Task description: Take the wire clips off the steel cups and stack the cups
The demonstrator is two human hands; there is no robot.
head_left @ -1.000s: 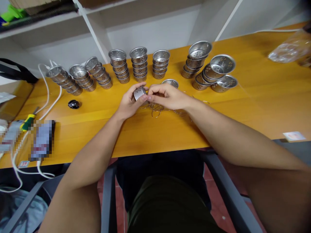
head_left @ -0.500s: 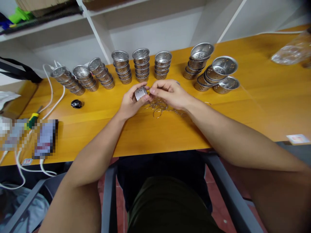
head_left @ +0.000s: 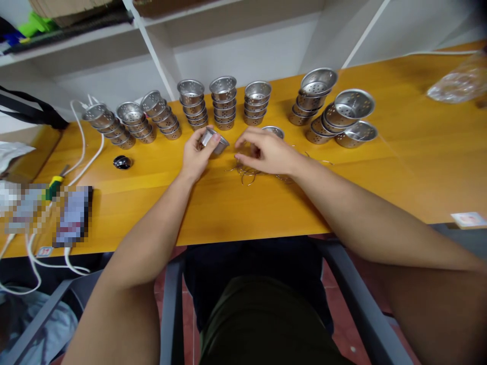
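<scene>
My left hand (head_left: pixel 197 154) is closed around a small perforated metal cup (head_left: pixel 219 146), tilted, with its rim toward the right. Apart from the cup, my right hand (head_left: pixel 268 149) hovers over a loose heap of thin wire rings (head_left: pixel 249 175); its thumb and fingers are spread, and nothing shows between them. Another metal cup (head_left: pixel 274 132) stands just behind my right hand, partly hidden by it. Part of the wire heap is covered by the right hand and wrist.
Stacks of perforated cups (head_left: pixel 224 104) line the back of the wooden table (head_left: pixel 228 213), with larger cups (head_left: pixel 353 105) to the right. A black shiny object (head_left: pixel 122 162), a green-yellow screwdriver (head_left: pixel 53 187) and white cables lie left. A clear plastic bag (head_left: pixel 456 83) lies far right.
My left hand has moved slightly left and turned the cup so its rim faces right. My right hand has come away from the cup, its fingers parting. The cup behind it shows more.
</scene>
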